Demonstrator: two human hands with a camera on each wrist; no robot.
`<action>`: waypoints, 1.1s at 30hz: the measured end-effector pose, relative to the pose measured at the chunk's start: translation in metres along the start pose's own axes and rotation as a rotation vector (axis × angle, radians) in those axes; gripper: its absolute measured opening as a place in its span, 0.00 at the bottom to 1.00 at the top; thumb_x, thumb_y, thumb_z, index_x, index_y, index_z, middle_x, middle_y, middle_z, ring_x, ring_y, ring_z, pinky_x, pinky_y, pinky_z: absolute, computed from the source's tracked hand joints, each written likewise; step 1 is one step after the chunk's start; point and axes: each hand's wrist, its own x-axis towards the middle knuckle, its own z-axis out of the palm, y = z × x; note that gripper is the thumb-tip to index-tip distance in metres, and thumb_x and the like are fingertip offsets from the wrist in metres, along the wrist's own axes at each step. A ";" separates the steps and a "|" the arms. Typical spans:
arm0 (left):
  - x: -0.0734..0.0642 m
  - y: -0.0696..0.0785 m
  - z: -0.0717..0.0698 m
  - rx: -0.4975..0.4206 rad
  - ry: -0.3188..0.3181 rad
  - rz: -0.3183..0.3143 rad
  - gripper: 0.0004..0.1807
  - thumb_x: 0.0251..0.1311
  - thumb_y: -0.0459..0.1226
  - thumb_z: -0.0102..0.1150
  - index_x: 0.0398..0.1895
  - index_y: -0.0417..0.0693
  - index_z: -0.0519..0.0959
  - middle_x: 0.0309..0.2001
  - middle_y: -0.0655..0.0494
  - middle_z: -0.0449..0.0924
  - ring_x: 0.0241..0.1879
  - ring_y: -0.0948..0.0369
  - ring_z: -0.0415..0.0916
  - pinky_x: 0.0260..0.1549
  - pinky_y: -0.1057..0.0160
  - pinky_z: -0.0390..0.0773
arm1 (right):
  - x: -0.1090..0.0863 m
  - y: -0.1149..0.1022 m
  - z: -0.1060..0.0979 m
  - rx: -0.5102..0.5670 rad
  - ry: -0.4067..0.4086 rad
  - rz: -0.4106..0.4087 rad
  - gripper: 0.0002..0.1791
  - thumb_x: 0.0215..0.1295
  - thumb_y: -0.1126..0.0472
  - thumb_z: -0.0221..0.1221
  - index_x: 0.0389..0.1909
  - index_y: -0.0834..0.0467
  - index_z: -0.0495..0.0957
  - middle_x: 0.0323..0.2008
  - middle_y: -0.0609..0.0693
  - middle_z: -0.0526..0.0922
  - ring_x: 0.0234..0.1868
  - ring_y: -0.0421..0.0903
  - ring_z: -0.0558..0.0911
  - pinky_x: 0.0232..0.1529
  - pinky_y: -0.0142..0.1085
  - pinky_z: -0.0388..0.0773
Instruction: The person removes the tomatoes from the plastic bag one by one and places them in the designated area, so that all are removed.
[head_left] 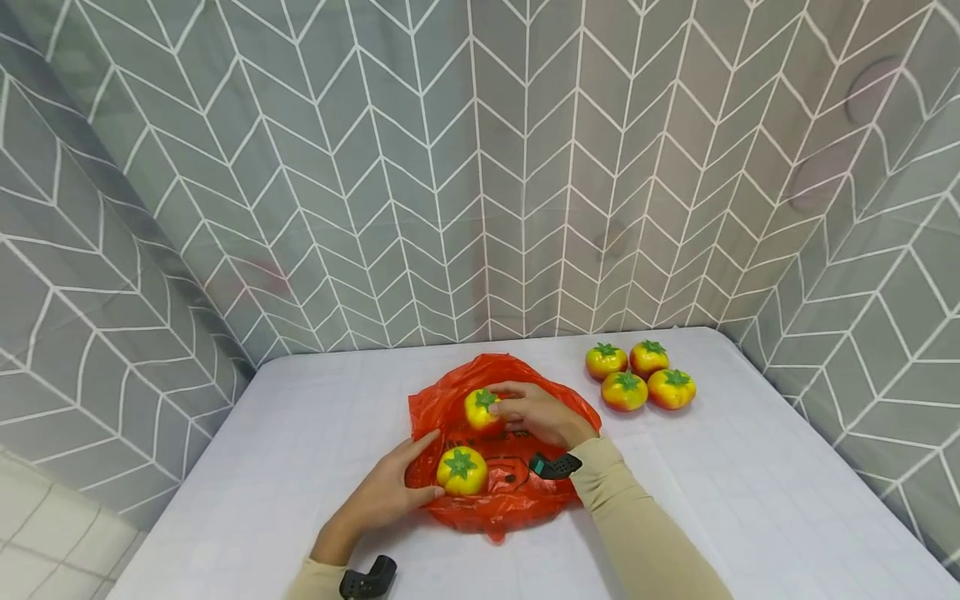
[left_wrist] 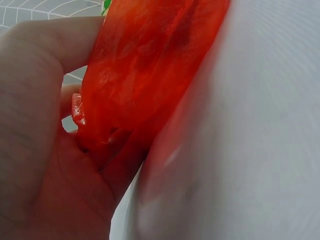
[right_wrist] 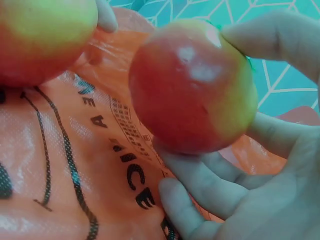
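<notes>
A red plastic bag (head_left: 517, 467) with black print lies spread on the table, its mouth open. My right hand (head_left: 536, 411) holds a yellow-and-red tomato (head_left: 480, 408) with a green leafy cap, over the far part of the bag. In the right wrist view, thumb and fingers grip this tomato (right_wrist: 192, 87) from the side. Another such tomato (head_left: 462, 471) rests on the bag near its left edge. Around that edge sits my left hand (head_left: 386, 492), holding the bag film (left_wrist: 145, 65) between thumb and fingers; the film partly covers its fingers.
Several more tomatoes (head_left: 624, 391) stand grouped at the table's back right. A white cloth covers the table (head_left: 300, 417). Grey patterned curtains (head_left: 480, 167) enclose the back and sides. Each wrist wears a black strap device (head_left: 555, 467).
</notes>
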 end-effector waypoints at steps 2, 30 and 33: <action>0.000 -0.002 0.000 0.002 0.003 0.016 0.45 0.53 0.47 0.72 0.76 0.57 0.64 0.73 0.45 0.63 0.72 0.43 0.58 0.69 0.35 0.55 | -0.001 0.001 0.001 0.016 0.016 -0.011 0.31 0.67 0.57 0.63 0.69 0.61 0.69 0.60 0.56 0.76 0.55 0.51 0.78 0.57 0.45 0.77; 0.000 0.004 0.001 -0.002 0.000 -0.043 0.45 0.53 0.50 0.72 0.76 0.60 0.64 0.73 0.45 0.63 0.72 0.42 0.57 0.67 0.32 0.55 | -0.028 -0.029 -0.011 0.037 0.002 -0.126 0.32 0.67 0.62 0.63 0.69 0.66 0.67 0.65 0.63 0.69 0.56 0.55 0.79 0.49 0.58 0.81; 0.000 0.004 0.000 -0.004 -0.001 -0.048 0.45 0.53 0.50 0.72 0.76 0.61 0.64 0.73 0.46 0.62 0.73 0.42 0.57 0.67 0.32 0.55 | -0.031 -0.030 -0.013 0.038 -0.001 -0.132 0.33 0.67 0.63 0.63 0.70 0.68 0.65 0.65 0.64 0.68 0.54 0.55 0.79 0.47 0.57 0.82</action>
